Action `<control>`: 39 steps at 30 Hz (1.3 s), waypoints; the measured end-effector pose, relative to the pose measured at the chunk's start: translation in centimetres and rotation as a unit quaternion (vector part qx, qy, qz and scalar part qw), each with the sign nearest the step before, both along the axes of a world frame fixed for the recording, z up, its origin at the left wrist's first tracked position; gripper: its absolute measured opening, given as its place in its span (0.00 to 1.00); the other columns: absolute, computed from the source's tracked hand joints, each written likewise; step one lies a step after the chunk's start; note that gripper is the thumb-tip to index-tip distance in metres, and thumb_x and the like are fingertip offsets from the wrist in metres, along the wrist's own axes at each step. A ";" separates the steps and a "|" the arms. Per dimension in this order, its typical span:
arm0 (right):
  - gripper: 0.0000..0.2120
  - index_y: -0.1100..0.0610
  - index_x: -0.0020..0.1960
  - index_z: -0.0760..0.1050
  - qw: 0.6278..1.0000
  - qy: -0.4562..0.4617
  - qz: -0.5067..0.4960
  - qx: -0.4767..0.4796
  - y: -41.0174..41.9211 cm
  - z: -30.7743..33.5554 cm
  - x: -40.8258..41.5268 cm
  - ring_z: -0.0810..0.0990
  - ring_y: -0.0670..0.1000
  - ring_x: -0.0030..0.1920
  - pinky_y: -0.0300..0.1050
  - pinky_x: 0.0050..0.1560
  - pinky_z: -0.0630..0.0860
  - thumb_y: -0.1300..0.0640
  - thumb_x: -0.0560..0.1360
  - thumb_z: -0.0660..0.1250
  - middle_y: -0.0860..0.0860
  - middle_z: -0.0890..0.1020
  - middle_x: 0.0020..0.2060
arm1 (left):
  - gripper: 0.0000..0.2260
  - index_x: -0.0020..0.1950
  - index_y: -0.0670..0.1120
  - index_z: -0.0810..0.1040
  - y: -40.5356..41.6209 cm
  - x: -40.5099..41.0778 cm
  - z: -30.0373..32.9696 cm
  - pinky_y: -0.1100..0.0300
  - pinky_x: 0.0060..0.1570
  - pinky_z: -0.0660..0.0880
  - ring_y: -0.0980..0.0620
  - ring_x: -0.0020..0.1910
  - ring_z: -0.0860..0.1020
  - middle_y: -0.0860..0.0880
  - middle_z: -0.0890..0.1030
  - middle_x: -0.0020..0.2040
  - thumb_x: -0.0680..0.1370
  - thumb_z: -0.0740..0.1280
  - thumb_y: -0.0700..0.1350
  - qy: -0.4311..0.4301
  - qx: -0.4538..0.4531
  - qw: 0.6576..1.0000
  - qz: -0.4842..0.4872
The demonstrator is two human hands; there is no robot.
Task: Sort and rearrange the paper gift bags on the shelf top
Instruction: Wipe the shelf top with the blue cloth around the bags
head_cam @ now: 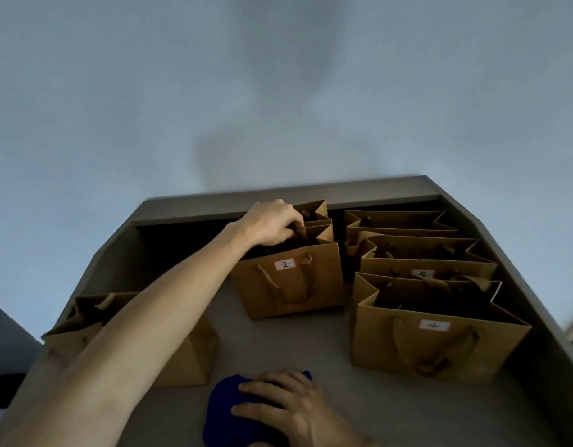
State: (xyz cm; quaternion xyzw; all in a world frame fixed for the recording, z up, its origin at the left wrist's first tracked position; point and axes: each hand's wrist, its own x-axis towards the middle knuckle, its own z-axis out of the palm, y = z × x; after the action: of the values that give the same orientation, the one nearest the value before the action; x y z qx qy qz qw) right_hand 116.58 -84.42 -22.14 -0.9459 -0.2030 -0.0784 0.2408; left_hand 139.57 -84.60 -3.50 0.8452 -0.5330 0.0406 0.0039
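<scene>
A person's left hand [273, 222] reached across a matte grey shelf top [294, 343], its fingers [296, 225] curled over and pinching the upper rim of a kraft paper gift bag [315, 217] standing behind the bag labelled 2 [288, 285]. The right hand [294, 411] lay on a deep blue cloth [223, 404] at the near edge, fingers loosely spread over its nubby surface. The boxy brown bags, with crisp folded gussets and flat paper-ribbon handles, stood open-topped in groups: the bag labelled 2 at the centre, with at least one more behind it; a bag labelled 4 [436, 340] at near right, a bag labelled 5 [427, 266] just behind it and a further bag [398, 221] against the shelf's raised back lip [311, 195]; and another bag [194, 353] at near left, partly hidden by the outstretched forearm. White stickers carried the handwritten numbers. A plain pale wall [149, 91] rose behind.
</scene>
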 end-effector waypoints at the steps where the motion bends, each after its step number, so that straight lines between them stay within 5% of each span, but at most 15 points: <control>1: 0.20 0.35 0.75 0.54 1.000 0.002 0.001 0.003 -0.1 0.0 0.0 0.55 0.42 0.76 0.45 0.74 0.51 0.42 0.84 0.49 0.36 0.56 0.76 | 0.10 0.59 0.52 0.80 -0.6 -0.3 -0.2 0.50 0.56 0.76 0.51 0.61 0.77 0.51 0.80 0.62 0.79 0.67 0.43 0.000 0.005 1.000 -0.005; 8: 0.21 0.37 0.74 0.61 1.000 -0.018 -0.008 0.022 0.2 0.3 -0.3 0.59 0.42 0.75 0.48 0.72 0.60 0.39 0.82 0.54 0.38 0.61 0.75 | 0.12 0.63 0.54 0.77 -1.1 -0.5 -1.6 0.49 0.58 0.75 0.50 0.63 0.76 0.51 0.78 0.65 0.79 0.66 0.46 -0.001 0.017 1.000 -0.026; 16: 0.24 0.36 0.74 0.59 0.999 0.039 0.008 0.002 0.2 1.4 -0.6 0.54 0.40 0.75 0.40 0.71 0.46 0.36 0.80 0.54 0.36 0.58 0.76 | 0.11 0.60 0.52 0.79 9.1 -0.3 -0.3 0.58 0.53 0.75 0.58 0.53 0.77 0.55 0.79 0.58 0.79 0.67 0.49 0.069 -0.107 0.992 0.006; 23: 0.25 0.35 0.74 0.59 1.000 0.023 0.001 -0.008 0.3 0.7 -0.6 0.58 0.41 0.74 0.44 0.70 0.55 0.33 0.78 0.55 0.34 0.59 0.75 | 0.08 0.56 0.59 0.80 21.0 -0.2 -0.3 0.68 0.50 0.72 0.67 0.51 0.77 0.62 0.81 0.53 0.78 0.67 0.52 0.141 -0.037 0.984 0.104; 27: 0.24 0.34 0.73 0.60 1.000 0.013 -0.002 -0.004 0.0 0.5 -1.2 0.60 0.40 0.73 0.45 0.69 0.58 0.34 0.78 0.55 0.32 0.60 0.74 | 0.09 0.57 0.57 0.80 24.5 -0.5 -1.0 0.61 0.51 0.77 0.65 0.50 0.79 0.61 0.82 0.51 0.78 0.67 0.48 0.174 -0.011 0.977 0.124; 39: 0.23 0.34 0.74 0.57 0.998 0.056 0.018 -0.013 -0.4 1.2 -2.2 0.54 0.39 0.75 0.49 0.72 0.56 0.36 0.80 0.56 0.33 0.57 0.75 | 0.11 0.61 0.51 0.80 15.0 -3.2 -2.6 0.66 0.56 0.75 0.63 0.54 0.79 0.55 0.83 0.56 0.79 0.66 0.43 0.172 -0.090 0.981 0.006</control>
State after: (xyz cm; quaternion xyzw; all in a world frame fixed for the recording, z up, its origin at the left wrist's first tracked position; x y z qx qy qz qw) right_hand 114.38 -84.79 -20.93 -0.9480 -0.2069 -0.0189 0.2412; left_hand 136.36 -69.62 -6.07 0.8391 -0.5131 -0.0580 0.1710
